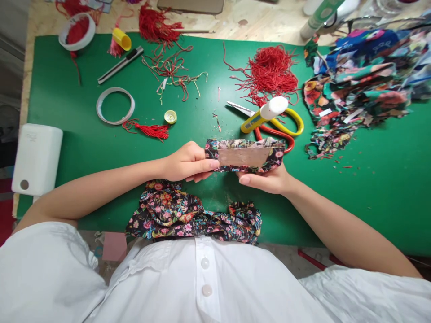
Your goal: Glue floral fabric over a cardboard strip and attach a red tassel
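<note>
Bunched black floral fabric (193, 217) lies nearest. Just beyond it, left hand (188, 162) and right hand (267, 179) pinch a fabric-wrapped brown card rectangle (245, 155); folding step, edges needing firm pressing.

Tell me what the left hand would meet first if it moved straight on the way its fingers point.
The left hand points right along the fabric-wrapped card it grips. Going on, it would probably meet the right hand at the other end first.
</note>
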The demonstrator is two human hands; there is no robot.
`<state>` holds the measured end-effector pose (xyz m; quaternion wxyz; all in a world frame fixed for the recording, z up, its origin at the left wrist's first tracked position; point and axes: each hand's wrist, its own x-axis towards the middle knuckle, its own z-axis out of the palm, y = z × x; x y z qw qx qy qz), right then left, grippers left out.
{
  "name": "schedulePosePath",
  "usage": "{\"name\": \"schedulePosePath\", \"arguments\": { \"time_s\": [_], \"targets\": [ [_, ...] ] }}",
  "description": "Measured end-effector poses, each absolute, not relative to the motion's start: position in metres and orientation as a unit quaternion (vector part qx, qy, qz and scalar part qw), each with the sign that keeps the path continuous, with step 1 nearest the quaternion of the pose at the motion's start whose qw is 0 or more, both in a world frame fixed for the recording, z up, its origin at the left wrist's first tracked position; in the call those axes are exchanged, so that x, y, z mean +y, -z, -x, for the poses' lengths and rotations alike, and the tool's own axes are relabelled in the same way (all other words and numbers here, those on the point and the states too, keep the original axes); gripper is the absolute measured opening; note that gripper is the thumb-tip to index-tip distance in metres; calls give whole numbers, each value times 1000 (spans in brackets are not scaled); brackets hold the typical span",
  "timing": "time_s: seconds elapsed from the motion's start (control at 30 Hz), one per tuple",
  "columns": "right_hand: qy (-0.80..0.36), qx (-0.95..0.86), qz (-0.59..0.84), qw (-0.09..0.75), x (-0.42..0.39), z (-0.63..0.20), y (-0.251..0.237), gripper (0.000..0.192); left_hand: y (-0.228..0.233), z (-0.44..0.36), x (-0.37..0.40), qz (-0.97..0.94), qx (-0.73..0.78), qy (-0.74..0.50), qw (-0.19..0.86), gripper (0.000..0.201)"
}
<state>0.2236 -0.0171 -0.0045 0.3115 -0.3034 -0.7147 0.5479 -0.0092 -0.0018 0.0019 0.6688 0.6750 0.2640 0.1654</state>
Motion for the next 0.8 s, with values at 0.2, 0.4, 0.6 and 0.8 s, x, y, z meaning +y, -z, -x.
{"name": "schedulePosePath", "arguments": {
  "time_s": [0.2, 0.4, 0.6, 0.8],
  "targets": [
    [-516, -769, 284, 248, -22, -215, -3, 31, -6, 6, 2, -752, 207, -159, 606, 61],
    [-577, -710, 320, 244, -24, -217, -4, 44, -3, 7, 4, -772, 157, -157, 596, 56],
    [-704, -604, 303, 220, -24, -221, -4, 50, 3, 9, 4, -779, 136, -175, 587, 54],
    [-737, -574, 298, 197, -27, -220, -5, 47, 8, 8, 2, -829, 112, -191, 514, 59]
  ]
}}
